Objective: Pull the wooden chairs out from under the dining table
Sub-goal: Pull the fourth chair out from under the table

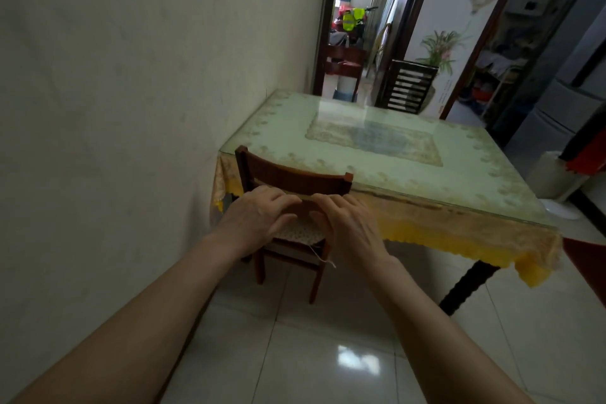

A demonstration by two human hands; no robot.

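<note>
A dark wooden chair (295, 178) with a dotted seat cushion stands tucked against the near left corner of the dining table (459, 193), close to the wall. The table carries a glass top over a yellow-fringed cloth. Both my hands are on the chair's backrest, just below its top rail. My left hand (259, 218) and my right hand (349, 228) sit side by side, fingers curled over a lower rail and thumbs under it. A second dark slatted chair (408, 85) stands at the table's far side.
The wall (114, 108) runs close along the left of the chair. A dark twisted table leg (469, 289) stands to the right. Glossy floor tiles (295, 354) lie behind the chair. A white bin (554, 174) sits at the right. A doorway opens beyond the table.
</note>
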